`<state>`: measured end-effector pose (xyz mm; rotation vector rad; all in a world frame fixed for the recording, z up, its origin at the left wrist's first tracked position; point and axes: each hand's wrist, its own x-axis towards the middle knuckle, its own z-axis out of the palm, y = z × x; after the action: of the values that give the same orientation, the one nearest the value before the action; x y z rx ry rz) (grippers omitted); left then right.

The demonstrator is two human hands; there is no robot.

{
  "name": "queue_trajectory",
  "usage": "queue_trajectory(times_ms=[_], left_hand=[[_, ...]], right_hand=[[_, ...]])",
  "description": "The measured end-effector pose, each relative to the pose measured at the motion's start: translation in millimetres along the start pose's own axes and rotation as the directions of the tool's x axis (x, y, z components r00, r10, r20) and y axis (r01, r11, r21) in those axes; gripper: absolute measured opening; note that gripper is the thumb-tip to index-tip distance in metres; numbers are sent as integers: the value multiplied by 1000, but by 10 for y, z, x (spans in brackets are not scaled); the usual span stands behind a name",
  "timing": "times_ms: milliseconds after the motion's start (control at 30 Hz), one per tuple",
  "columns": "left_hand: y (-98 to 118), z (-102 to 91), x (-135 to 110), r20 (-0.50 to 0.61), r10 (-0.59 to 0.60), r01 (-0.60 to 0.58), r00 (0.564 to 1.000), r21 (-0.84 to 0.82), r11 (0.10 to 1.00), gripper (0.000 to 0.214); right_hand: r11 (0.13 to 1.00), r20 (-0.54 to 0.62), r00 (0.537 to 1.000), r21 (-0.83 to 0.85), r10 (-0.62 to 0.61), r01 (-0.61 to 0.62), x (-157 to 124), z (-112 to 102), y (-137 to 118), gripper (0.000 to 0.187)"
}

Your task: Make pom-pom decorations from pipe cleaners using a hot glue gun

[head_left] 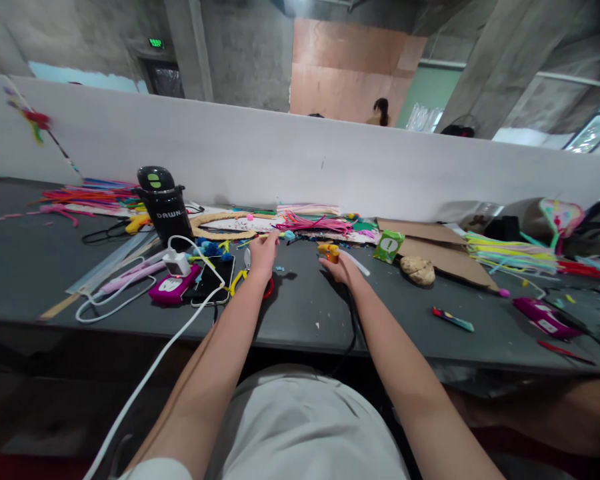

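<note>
My left hand [264, 256] is closed in a pinch on a thin yellow-green pipe cleaner [264, 236]. A small light-blue tuft [289, 236] shows at its right end. My right hand [341, 268] is wrapped round a yellow-orange hot glue gun [329, 251], its nozzle hidden from me. A whitish glue stick [356, 263] juts out to the right of that hand, and a black cord [352, 320] runs down from it. Scissors with yellow and red handles [239, 281] lie partly behind my left forearm. The two hands are apart above the dark grey table [300, 307].
On the left stand a black bottle [166, 210] and a white charger [177, 263] on a purple power strip [173, 290]; its white cable crosses the front edge. Pipe cleaners [315, 223] line the white partition [260, 160]. Rightward are a green packet [389, 246], a lumpy tan object [417, 270] and cardboard [450, 260].
</note>
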<state>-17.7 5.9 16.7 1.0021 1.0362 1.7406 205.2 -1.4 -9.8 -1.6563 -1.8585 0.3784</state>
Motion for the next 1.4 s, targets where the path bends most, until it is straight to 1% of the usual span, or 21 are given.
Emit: queue_trajectory(times_ms=[100, 200, 300, 367, 400, 467, 500, 533, 567, 600, 633, 667, 700, 733, 833, 867, 933, 1000, 1067, 1133, 1400], left_hand=[[37, -7, -5, -4, -25, 25, 1000, -37, 999, 31], [36, -16, 5, 1, -30, 30, 1000, -51, 998, 32], [21, -26, 20, 0, -22, 22, 1000, -55, 998, 32], [18, -35, 30, -9, -24, 24, 1000, -56, 998, 31], [19, -41, 36, -15, -26, 25, 1000, -59, 998, 31], [25, -57, 51, -29, -28, 26, 999, -79, 997, 30], [30, -66, 59, -33, -28, 25, 999, -94, 995, 30], [36, -76, 68, -36, -29, 25, 999, -112, 993, 29], [43, -86, 77, -40, -30, 25, 999, -128, 991, 29], [50, -96, 84, -44, -34, 27, 998, -142, 989, 29], [59, -104, 90, -50, -40, 32, 998, -153, 988, 29], [67, -111, 95, -57, -45, 35, 997, -161, 986, 30], [76, -115, 97, -64, -49, 38, 997, -167, 985, 30], [84, -118, 97, -71, -54, 41, 996, -170, 985, 30], [96, -115, 93, -84, -69, 54, 994, -175, 983, 29], [95, -113, 93, -85, -74, 58, 994, -178, 982, 29], [91, -110, 98, -95, -78, 59, 992, -188, 980, 29], [89, -110, 104, -111, -79, 55, 991, -204, 978, 30], [96, -109, 105, -119, -87, 60, 989, -219, 974, 30], [109, -106, 96, -117, -102, 75, 988, -222, 972, 29], [117, -97, 74, -114, -89, 67, 989, -188, 980, 27]], right_hand=[[982, -1, 996, -169, 87, -86, -2, -15, 17, 40], [959, 24, 993, -263, 119, -109, -19, -64, -5, 43], [952, 61, 981, -259, 182, -160, -30, -157, 2, 47], [945, 30, 967, -224, 252, -239, -38, -255, 33, 48], [951, 25, 966, -184, 257, -248, -49, -315, 51, 48], [981, 78, 980, -67, 185, -180, -93, -449, 68, 50], [995, 159, 983, 19, 96, -100, -128, -512, 60, 49], [996, 232, 972, 77, 31, -50, -168, -564, 35, 49], [990, 328, 945, 136, -23, -23, -209, -596, -5, 48], [972, 477, 873, 233, -102, -14, -244, -604, -61, 45], [948, 604, 775, 316, -185, -20, -268, -581, -129, 41], [927, 676, 693, 373, -251, -28, -274, -527, -206, 40], [914, 708, 640, 405, -299, -21, -259, -442, -288, 39], [908, 711, 622, 418, -329, 4, -222, -331, -372, 38], [916, 585, 728, 374, -356, 147, -7, 89, -624, 29], [922, 523, 771, 322, -362, 215, 83, 231, -707, 25], [923, 416, 824, 154, -384, 353, 253, 479, -861, 19], [932, 338, 877, -3, -340, 363, 387, 660, -987, 19], [927, 329, 896, -122, -298, 354, 466, 775, -1072, 20], [912, 332, 899, -192, -287, 362, 495, 841, -1116, 22], [882, 245, 907, -248, -343, 401, 438, 925, -1142, 20]])
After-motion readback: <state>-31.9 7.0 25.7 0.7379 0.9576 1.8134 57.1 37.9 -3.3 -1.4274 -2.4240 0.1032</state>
